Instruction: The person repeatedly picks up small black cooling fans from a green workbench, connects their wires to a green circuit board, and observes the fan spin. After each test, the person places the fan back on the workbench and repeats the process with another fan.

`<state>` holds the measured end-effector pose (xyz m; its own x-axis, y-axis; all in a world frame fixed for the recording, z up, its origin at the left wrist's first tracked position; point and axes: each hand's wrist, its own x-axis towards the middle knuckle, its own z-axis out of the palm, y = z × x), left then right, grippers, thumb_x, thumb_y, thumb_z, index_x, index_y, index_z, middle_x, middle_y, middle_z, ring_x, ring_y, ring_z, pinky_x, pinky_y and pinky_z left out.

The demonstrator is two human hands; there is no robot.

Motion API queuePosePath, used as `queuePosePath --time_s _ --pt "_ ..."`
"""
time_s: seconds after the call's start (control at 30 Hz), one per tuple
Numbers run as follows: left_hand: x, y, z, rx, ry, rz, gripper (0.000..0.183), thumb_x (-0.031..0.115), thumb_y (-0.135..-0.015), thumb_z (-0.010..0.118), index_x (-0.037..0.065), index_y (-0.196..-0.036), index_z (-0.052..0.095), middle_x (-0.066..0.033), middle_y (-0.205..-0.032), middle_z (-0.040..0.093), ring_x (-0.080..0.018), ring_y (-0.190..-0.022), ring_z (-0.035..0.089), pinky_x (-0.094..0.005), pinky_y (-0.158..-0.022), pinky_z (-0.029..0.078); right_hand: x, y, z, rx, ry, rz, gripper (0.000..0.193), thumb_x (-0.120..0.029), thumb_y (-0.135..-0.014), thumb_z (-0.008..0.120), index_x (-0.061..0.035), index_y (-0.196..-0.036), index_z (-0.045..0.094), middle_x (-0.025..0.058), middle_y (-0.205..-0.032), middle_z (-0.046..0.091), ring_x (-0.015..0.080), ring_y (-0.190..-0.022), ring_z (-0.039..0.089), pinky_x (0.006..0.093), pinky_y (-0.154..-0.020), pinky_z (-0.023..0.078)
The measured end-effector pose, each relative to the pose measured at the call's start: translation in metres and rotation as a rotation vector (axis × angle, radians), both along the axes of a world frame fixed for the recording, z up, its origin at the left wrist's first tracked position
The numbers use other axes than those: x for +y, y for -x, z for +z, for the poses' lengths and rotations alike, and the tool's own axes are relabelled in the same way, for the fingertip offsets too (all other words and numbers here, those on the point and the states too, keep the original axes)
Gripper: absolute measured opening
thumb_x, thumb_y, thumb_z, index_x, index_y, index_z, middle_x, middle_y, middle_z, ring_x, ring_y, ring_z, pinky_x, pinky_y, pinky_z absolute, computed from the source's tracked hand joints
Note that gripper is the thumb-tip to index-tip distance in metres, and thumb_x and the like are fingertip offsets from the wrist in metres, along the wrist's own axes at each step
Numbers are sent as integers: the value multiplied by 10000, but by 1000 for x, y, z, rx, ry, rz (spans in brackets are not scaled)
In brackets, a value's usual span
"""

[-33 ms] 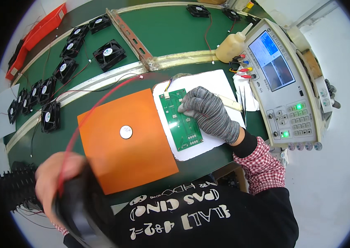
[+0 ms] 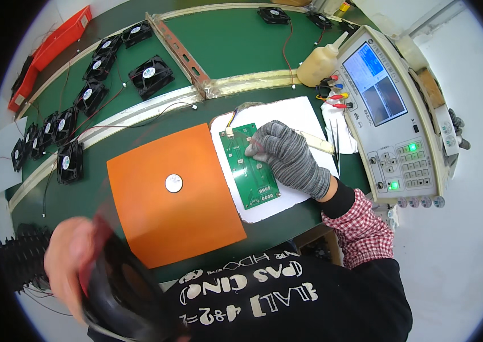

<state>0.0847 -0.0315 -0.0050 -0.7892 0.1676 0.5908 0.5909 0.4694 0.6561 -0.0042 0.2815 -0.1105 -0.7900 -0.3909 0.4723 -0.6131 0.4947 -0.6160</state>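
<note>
Low at the left, my bare left hand (image 2: 70, 259) is closed around a black cooling fan (image 2: 124, 288), both smeared by motion. A faint red wire trails from the fan. My right hand (image 2: 287, 151), in a grey knitted glove, has its fingertips pinched together over a green circuit board (image 2: 247, 176); whatever they hold is hidden. The board lies on a white pad (image 2: 298, 114), with a white connector and coloured wires at its top end. Beside the pad is an orange sheet (image 2: 196, 228) with a round white disc (image 2: 173, 183) near its middle.
At the right stands a test instrument (image 2: 406, 142) with a lit screen and clip leads. A yellowish squeeze bottle (image 2: 318, 65) and tweezers (image 2: 336, 139) are near it. Several black fans (image 2: 150, 77) with wires lie at the upper left, past a pale rail (image 2: 121, 114). A red bin (image 2: 62, 40) sits behind.
The red wire's bright streak over the orange sheet has faded and dropped toward the left hand. The left hand and fan have shifted slightly downward. The right hand stays put.
</note>
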Motion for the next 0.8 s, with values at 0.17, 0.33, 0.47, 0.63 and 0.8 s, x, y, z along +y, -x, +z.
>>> queuePosePath --time_s 0.17,0.33,0.47,0.63,0.8 --pt "19 26 36 414 430 59 342 198 -938 522 -84 -1133 535 -267 -1144 604 -435 -978 618 -514 -856 513 -10 -2 5 31 -55 32 112 -18 -768 687 -75 -864 681 79 -875 613 280 -862 604 399 -760 501" --pt "78 180 0 660 315 -49 743 396 -820 676 -17 -1389 434 -213 -1402 480 -378 -1314 444 -483 -1092 347 2 -4 3 -151 178 -16 102 -37 -799 698 -79 -889 677 79 -871 630 258 -847 644 353 -753 520" --pt "26 253 -72 138 760 319 1033 424 -653 837 -2 -1445 328 -204 -1401 443 -368 -1306 411 -603 -1085 273 -7 -1 10 -143 253 -20 134 -53 -798 733 -64 -914 668 74 -877 628 220 -820 640 319 -740 516" --pt "39 208 -31 249 472 -20 651 193 -575 803 19 -1149 550 -150 -1094 525 -346 -1052 493 -389 -906 432 1 -2 13 109 329 -169 322 -46 -771 773 -40 -1063 637 88 -1019 619 177 -886 624 286 -740 525" --pt "69 73 -4 313 589 -962 370 212 -806 632 169 -1163 543 -19 -1326 512 -311 -1377 363 -543 -1090 299 -19 -20 52 95 50 164 550 -108 -794 720 -98 -1303 512 154 -1237 559 283 -1142 554 401 -901 489"
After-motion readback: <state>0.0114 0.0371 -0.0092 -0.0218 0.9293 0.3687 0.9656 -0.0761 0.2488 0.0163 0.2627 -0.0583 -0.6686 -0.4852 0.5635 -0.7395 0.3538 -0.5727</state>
